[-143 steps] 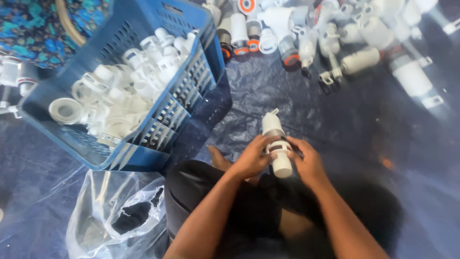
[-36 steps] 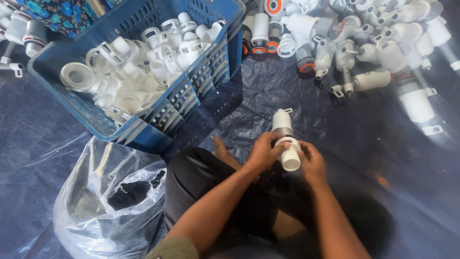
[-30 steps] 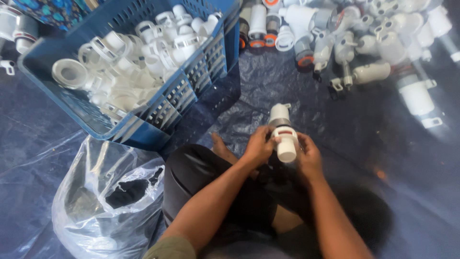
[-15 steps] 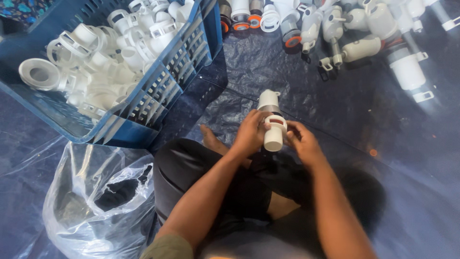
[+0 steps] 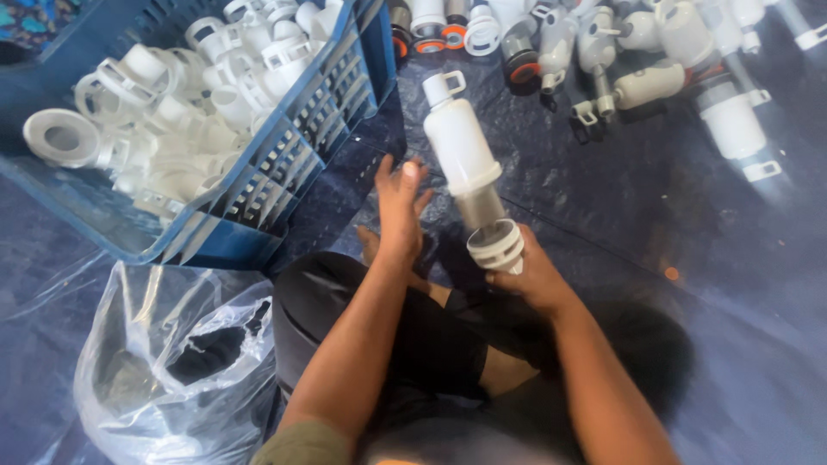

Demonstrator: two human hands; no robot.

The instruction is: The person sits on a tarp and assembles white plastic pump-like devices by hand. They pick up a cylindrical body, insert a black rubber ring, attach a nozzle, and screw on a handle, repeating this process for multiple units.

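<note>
The right hand point(image 5: 527, 274) is clamped around the lower end of a white plastic valve assembly point(image 5: 465, 164), which tilts up and away from the lap. The left hand point(image 5: 399, 211), fingers spread and empty, hovers just left of the assembly. Further left of it stands a blue crate point(image 5: 284, 146) of white fittings; beyond it lies a pile of white fittings point(image 5: 620, 52). A clear plastic bag point(image 5: 164, 362) sits below the crate.
</note>
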